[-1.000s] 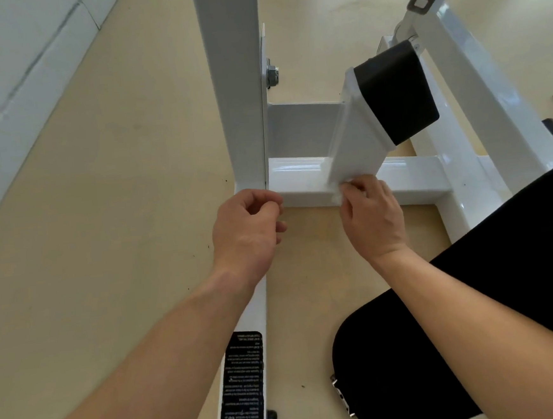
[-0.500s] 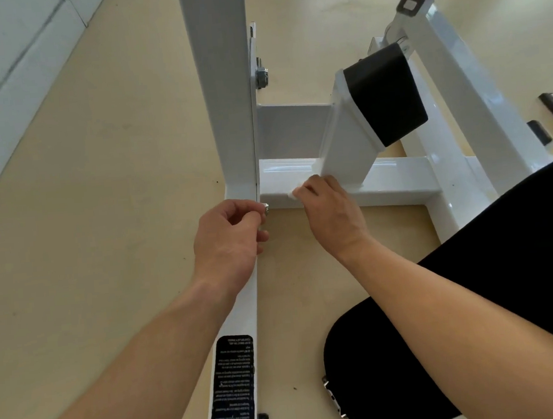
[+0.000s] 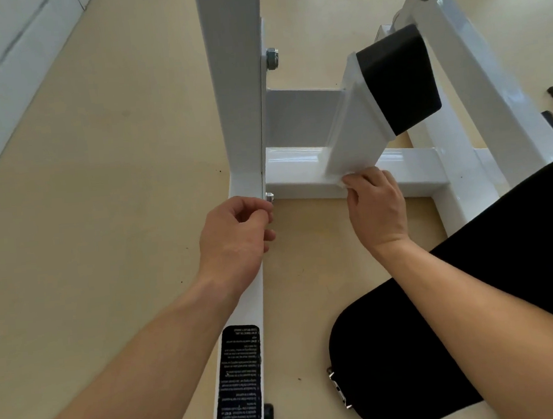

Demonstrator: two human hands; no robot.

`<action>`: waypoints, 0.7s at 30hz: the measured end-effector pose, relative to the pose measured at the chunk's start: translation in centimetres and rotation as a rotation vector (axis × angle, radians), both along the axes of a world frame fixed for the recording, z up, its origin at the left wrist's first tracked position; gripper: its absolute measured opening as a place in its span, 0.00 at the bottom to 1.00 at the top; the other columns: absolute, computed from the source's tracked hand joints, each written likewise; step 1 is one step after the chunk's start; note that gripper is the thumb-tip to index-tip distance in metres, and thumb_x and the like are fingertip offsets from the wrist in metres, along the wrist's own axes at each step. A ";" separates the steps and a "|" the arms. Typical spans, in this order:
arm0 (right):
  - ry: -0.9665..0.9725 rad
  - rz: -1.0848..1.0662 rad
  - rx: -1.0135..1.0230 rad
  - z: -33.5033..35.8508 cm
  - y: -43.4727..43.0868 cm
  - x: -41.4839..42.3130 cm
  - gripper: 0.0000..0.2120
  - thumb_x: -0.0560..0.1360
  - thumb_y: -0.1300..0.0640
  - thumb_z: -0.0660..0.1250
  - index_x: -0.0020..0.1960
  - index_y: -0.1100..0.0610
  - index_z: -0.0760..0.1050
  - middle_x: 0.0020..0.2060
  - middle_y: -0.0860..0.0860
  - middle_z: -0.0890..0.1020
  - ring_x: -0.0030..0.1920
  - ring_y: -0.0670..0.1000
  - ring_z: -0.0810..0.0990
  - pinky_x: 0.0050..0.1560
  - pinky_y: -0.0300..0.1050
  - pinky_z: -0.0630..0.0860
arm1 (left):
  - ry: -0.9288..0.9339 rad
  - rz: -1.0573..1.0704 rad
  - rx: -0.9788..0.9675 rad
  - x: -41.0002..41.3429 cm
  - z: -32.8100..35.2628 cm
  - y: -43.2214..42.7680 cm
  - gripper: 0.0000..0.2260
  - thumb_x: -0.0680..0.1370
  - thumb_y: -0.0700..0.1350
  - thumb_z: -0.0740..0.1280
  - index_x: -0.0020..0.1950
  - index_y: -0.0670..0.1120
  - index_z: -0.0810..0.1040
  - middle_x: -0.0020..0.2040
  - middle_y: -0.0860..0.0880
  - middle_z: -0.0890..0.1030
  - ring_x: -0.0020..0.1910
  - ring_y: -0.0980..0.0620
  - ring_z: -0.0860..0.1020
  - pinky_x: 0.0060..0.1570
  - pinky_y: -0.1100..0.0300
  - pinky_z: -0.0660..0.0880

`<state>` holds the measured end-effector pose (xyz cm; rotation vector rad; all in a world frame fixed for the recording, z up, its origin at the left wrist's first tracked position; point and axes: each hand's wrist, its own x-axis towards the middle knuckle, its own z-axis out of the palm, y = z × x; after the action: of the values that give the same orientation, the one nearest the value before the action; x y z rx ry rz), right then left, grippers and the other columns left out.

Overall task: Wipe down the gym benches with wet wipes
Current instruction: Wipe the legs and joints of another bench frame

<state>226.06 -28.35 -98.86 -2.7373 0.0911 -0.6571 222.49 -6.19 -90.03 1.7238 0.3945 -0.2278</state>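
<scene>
Right grip: pinching wet wipe on crossbar, mid-wipe.
Left grip: curled by bolt, 9 o'clock; whether it holds anything, I cannot tell.
Next: I'd sweep toward 3 o'clock.

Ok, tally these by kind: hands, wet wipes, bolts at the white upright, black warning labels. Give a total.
hands: 2 (left hand, right hand)
wet wipe: 1, pinched by the right hand
bolts: 2 (upper bolt, lower bolt)
warning label: 1
Total: 6
</scene>
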 end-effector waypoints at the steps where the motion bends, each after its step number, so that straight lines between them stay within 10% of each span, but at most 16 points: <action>1: -0.007 0.026 -0.001 -0.1 0.9 0.2 0.08 0.74 0.69 0.69 0.50 0.61 0.83 0.48 0.57 0.82 0.50 0.63 0.79 0.45 0.54 0.80 | 0.000 -0.004 0.005 0.0 0.0 0.1 0.09 0.79 0.37 0.63 0.47 0.47 0.83 0.45 0.48 0.84 0.36 0.54 0.82 0.37 0.62 0.79; 14: -0.012 0.260 0.657 6.0 9.0 -4.0 0.09 0.76 0.65 0.70 0.52 0.54 0.83 0.47 0.44 0.84 0.45 0.45 0.83 0.42 0.40 0.81 | -0.205 -0.123 0.091 0.1 0.0 -0.7 0.09 0.80 0.44 0.70 0.60 0.52 0.82 0.47 0.53 0.85 0.42 0.58 0.85 0.49 0.56 0.83; 21: 0.150 0.385 0.724 6.1 7.2 -5.2 0.14 0.78 0.64 0.68 0.61 0.53 0.82 0.57 0.46 0.83 0.55 0.46 0.83 0.51 0.38 0.80 | -0.238 -0.135 0.143 0.3 0.3 0.2 0.06 0.76 0.45 0.75 0.45 0.57 0.81 0.38 0.54 0.85 0.39 0.57 0.84 0.48 0.52 0.83</action>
<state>220.86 -21.16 -92.71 -2.0155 -0.1372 -0.2365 222.75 -6.02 -89.72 1.8954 0.1212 -0.0914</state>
